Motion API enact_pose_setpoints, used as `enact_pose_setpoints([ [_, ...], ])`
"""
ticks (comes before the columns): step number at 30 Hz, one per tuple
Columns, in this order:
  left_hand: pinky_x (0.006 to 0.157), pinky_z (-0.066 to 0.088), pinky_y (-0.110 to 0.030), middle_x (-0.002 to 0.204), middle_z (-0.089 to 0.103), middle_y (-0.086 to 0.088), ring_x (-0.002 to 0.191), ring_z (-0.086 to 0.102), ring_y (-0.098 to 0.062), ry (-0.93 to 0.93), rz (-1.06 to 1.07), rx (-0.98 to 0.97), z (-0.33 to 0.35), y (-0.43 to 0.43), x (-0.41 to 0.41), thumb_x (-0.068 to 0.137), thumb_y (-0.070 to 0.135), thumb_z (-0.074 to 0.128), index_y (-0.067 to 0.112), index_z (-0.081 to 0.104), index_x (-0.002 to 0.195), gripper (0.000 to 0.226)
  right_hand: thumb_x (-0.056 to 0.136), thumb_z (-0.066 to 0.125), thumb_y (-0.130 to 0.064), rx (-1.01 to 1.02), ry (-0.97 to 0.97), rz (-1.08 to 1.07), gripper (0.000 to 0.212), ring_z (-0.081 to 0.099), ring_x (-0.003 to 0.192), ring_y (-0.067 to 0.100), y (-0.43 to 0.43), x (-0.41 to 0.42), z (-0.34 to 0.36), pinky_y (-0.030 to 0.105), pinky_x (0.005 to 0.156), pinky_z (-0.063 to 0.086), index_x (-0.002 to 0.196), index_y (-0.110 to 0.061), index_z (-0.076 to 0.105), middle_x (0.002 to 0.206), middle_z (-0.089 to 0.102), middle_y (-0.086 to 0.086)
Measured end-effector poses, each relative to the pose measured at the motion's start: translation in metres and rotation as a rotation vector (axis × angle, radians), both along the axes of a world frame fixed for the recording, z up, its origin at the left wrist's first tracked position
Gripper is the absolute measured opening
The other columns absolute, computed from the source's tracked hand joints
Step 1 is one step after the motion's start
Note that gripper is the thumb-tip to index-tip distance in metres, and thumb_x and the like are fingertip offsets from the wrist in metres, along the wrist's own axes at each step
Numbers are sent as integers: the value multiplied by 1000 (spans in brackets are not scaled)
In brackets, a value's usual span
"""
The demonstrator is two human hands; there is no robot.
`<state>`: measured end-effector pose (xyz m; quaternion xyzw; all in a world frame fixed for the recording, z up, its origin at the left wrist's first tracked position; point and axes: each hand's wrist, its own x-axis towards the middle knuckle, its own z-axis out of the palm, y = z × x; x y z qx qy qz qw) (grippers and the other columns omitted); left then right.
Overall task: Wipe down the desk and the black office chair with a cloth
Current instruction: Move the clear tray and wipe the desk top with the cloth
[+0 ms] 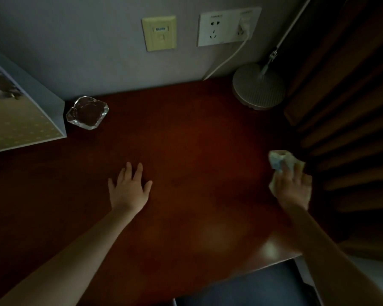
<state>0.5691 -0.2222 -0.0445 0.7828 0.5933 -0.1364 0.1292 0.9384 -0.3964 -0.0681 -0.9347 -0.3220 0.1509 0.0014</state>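
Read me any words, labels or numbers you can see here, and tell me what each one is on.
Blue label on the beige wall plate: too blurred to read.
Small grey print along the top of the white socket plate: too small to read.
No other text shows.

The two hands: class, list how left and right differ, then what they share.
The left hand holds nothing, fingers spread; the right hand holds a crumpled pale cloth. The left hand is near the middle of the desk; the right hand is at its right edge. The left hand looks sharp; the right hand is blurred. Both are bare, palm down over the desk.
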Motion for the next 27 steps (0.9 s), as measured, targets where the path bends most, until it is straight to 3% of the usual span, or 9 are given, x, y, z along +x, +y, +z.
enact_pose_setpoints([
  [4,115,13,-52,159,5,-10,145,12,-27,30,-3,-81,5,8,5,87,68,35,23,9,151,82,79,2,-58,39,-65,-98,82,27,134,47,-23,8,6,52,113,12,149,-21,26,154,13,26],
  [6,115,16,-51,158,8,-11,144,15,-28,43,-19,-107,10,14,6,87,68,37,22,11,151,83,83,6,-54,75,-74,-88,77,24,136,46,-23,0,5,53,113,12,148,-19,27,154,14,25],
  [9,115,20,-49,158,6,-13,144,16,-29,82,-47,-170,16,20,8,89,63,41,21,10,151,82,99,26,-40,91,23,-157,53,9,141,43,-20,-13,3,49,114,4,150,-26,21,158,2,18],
  [11,115,22,-47,158,0,-13,145,12,-30,103,-48,-221,18,21,8,89,59,46,21,3,152,85,101,32,-33,83,69,-174,51,2,142,42,-21,-22,2,47,114,-1,150,-31,17,158,-6,14],
  [16,113,27,-46,159,-6,-10,146,7,-28,86,-37,-249,16,18,6,88,55,52,23,-3,151,90,101,30,-36,86,136,-136,52,-3,143,41,-20,-56,7,49,114,-2,150,-36,14,159,-9,9],
  [22,117,20,-43,159,8,-8,145,14,-24,31,-168,-45,8,4,-20,96,49,36,25,10,151,66,100,29,-40,85,176,-5,49,-8,145,33,-13,-123,7,46,115,-5,148,-40,16,160,-6,2],
  [27,117,19,-42,158,12,-10,144,18,-25,-21,-58,33,-2,-23,-74,99,46,27,25,16,150,56,100,28,-42,71,192,34,49,-10,145,30,-18,-137,6,44,116,-7,148,-42,15,160,-7,0],
])
